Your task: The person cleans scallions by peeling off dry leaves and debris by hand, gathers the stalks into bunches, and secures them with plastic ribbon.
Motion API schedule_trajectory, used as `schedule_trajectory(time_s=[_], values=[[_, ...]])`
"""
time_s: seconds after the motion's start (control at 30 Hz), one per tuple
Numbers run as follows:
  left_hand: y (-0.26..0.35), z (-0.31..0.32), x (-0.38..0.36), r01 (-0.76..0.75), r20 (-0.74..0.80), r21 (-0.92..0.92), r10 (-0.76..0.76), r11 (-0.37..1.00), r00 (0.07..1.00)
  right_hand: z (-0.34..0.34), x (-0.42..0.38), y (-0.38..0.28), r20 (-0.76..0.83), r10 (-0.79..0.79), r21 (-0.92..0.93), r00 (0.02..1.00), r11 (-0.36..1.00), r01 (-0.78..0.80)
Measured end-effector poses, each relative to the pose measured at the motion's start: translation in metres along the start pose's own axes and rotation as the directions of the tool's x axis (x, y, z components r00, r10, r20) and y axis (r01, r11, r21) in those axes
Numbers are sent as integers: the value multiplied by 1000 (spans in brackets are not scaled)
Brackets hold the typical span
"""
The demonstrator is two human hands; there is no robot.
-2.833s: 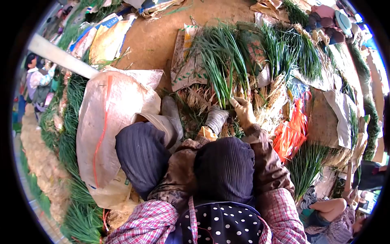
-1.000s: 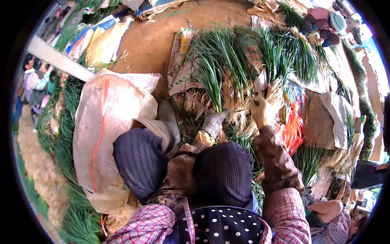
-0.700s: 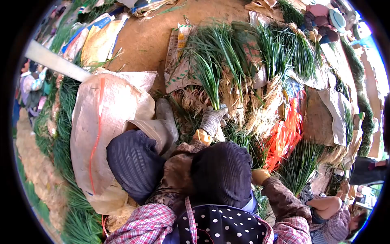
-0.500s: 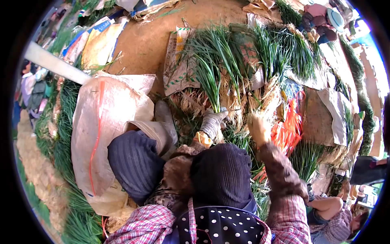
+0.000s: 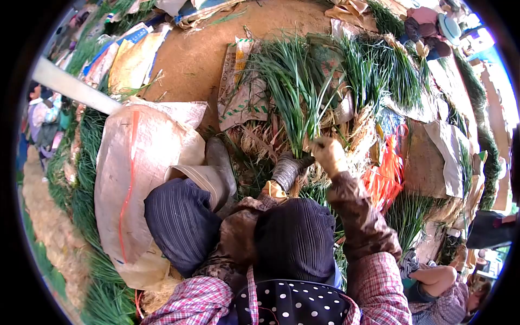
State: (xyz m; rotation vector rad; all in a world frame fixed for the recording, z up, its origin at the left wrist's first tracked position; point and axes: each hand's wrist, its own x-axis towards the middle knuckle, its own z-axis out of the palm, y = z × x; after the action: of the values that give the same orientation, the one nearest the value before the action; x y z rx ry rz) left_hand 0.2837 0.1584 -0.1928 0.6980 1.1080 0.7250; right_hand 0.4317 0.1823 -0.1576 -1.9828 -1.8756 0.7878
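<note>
My left hand [image 5: 288,169], in a grey knit glove, grips the base of an upright bunch of green onions [image 5: 297,103]. My right hand [image 5: 328,154], in a tan glove, presses against the same bunch at its root end, just right of the left hand. Pale dry roots and husks [image 5: 260,138] spread around both hands. Loose green onion stalks [image 5: 319,189] lie below my hands, in front of my knees.
A large white woven sack [image 5: 138,173] lies at the left beside my boot [image 5: 216,162]. Orange plastic ties [image 5: 385,173] sit to the right. More green onion piles [image 5: 390,70] lie on sacks further back. Another person's arm [image 5: 433,276] shows at lower right; bare earth [image 5: 200,49] lies beyond.
My right hand reached right toward the loose stalks, dropped low by my knee, then came back up to the bunch. My left hand kept its grip on the bunch throughout.
</note>
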Motion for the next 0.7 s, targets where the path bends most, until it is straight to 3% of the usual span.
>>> schedule_trajectory(time_s=[0.1,0.13,0.2,0.3,0.33,0.37,0.43,0.47,0.57,0.6,0.63,0.67,0.7], values=[[-5,3,-3,58,-109,180,-39,982,993,-3,-34,-30,-69,179,162,981,973,-166],[1,2,-3,90,-189,442,-5,893,982,1,-35,-25,-50,237,375,970,905,-201],[-19,1,9,160,-242,439,-55,884,969,21,-35,-3,24,334,733,942,635,-243],[-19,2,11,271,-211,429,-195,862,958,43,-39,19,-24,583,744,812,553,-375],[-6,8,0,300,-236,346,-227,889,945,35,-46,6,78,597,802,799,438,-406],[-3,11,-2,263,-247,323,-188,909,951,46,-47,21,54,570,833,820,427,-352],[6,15,-12,177,-235,283,-111,943,966,38,-52,1,132,614,897,778,260,-357],[22,17,-23,205,-252,403,-107,892,962,29,-55,-14,143,637,887,757,257,-384],[-7,11,-10,126,-239,252,-64,960,969,51,-49,6,306,596,852,743,178,-493],[-31,4,8,84,-308,405,49,911,950,53,-54,7,376,602,834,704,111,-541],[10,16,-12,197,-418,472,22,859,908,64,-59,29,573,506,779,645,-91,-620],[23,15,-23,68,-312,293,28,954,950,81,-67,52,474,490,617,731,408,-673],[28,12,-28,-43,-205,83,60,996,977,102,-80,76,408,412,280,815,793,-541]])
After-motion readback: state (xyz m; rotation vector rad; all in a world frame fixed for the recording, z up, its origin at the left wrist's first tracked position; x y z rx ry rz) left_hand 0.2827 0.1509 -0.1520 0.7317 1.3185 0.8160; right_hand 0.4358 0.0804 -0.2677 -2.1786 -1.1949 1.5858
